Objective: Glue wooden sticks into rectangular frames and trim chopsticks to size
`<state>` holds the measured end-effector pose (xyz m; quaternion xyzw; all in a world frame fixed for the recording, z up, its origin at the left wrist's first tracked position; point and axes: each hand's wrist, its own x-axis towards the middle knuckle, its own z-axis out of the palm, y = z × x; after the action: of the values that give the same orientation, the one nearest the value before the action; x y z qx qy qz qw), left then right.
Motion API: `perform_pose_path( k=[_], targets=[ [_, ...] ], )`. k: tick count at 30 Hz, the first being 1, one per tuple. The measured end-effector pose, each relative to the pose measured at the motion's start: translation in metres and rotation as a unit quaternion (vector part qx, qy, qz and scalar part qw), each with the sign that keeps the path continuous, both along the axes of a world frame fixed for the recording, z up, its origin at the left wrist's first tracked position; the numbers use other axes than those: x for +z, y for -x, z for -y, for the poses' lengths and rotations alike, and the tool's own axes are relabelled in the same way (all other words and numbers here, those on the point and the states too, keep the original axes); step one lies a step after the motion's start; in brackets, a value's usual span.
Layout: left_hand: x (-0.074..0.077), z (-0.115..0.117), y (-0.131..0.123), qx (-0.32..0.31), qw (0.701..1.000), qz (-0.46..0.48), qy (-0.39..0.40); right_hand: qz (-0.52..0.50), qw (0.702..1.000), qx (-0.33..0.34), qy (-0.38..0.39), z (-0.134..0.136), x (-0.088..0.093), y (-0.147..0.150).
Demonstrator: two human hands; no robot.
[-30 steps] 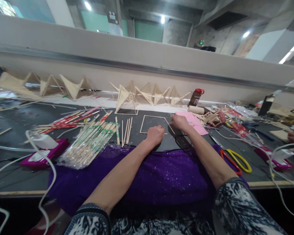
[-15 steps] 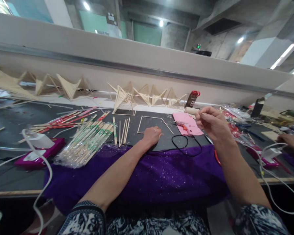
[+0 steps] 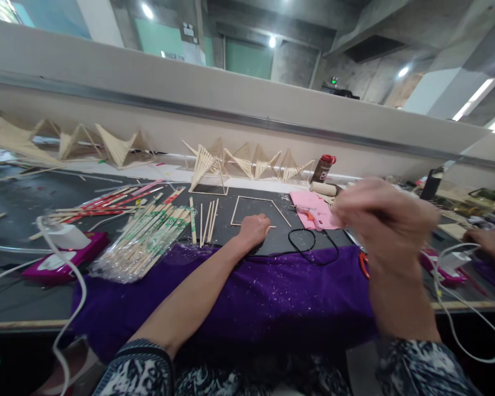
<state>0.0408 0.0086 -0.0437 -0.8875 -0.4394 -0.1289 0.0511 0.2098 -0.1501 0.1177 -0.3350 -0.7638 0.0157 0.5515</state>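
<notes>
My left hand [image 3: 256, 229] rests on the dark table with curled fingers, closed on the lower stick of a flat outline frame of thin wooden sticks [image 3: 252, 197]. One slanting stick [image 3: 281, 213] forms the frame's right side. My right hand [image 3: 381, 217] is raised above the table at the right, smeared by motion, so its fingers and anything in them cannot be made out. To its left, a hot glue gun [image 3: 310, 214] lies on a pink cloth [image 3: 328, 206], its black cord looped in front. Several loose sticks [image 3: 208, 223] lie left of the frame.
Plastic-wrapped chopsticks [image 3: 148, 242] lie at left by a magenta power strip [image 3: 86, 256]. Twisted stick models [image 3: 206, 162] line the back wall. A dark bottle with a red cap [image 3: 324, 168] stands behind the cloth. Purple fabric [image 3: 297, 291] covers the front edge. Another person's hand [image 3: 489, 242] is at far right.
My right hand has swung right and nearer to me, uncovering the pale roll by the bottle. My left hand has stayed on the stick frame.
</notes>
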Motion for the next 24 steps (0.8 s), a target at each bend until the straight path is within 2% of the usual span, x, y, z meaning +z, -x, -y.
perform_pose_path(
  k=[2,4,5,6,8,9,12,15,19,24],
  targets=[
    [0.0,0.0,-0.001,0.0,1.0,0.001,0.003,0.02,0.997,-0.067,-0.046,-0.053,-0.005,0.005],
    [0.0,0.001,-0.001,0.005,1.0,-0.002,0.006,0.091,0.983,-0.158,-0.015,-0.118,-0.017,0.007],
    [0.0,0.001,-0.001,0.007,1.0,-0.003,0.007,0.143,0.969,-0.199,0.026,-0.149,-0.026,0.006],
    [0.001,0.001,-0.001,0.008,1.0,-0.004,0.007,0.201,0.946,-0.241,0.085,-0.178,-0.036,0.004],
    [0.001,0.0,0.0,0.004,1.0,-0.002,0.004,0.296,0.872,-0.328,0.21,-0.219,-0.056,-0.004],
    [0.001,-0.001,0.001,0.0,1.0,-0.001,0.002,0.301,0.858,-0.347,0.23,-0.231,-0.065,-0.009],
    [0.0,-0.003,0.004,-0.005,1.0,0.004,-0.003,0.295,0.836,-0.393,0.243,-0.237,-0.086,-0.025],
    [0.0,-0.004,0.004,-0.002,1.0,0.01,-0.001,0.313,0.818,-0.415,0.248,-0.218,-0.099,-0.035],
    [0.002,0.0,0.0,0.007,1.0,0.015,-0.004,0.367,0.792,-0.386,0.3,-0.186,-0.115,-0.041],
    [0.003,0.001,-0.006,-0.001,1.0,0.016,-0.021,0.389,0.792,-0.33,0.335,-0.163,-0.136,-0.037]
  ],
)
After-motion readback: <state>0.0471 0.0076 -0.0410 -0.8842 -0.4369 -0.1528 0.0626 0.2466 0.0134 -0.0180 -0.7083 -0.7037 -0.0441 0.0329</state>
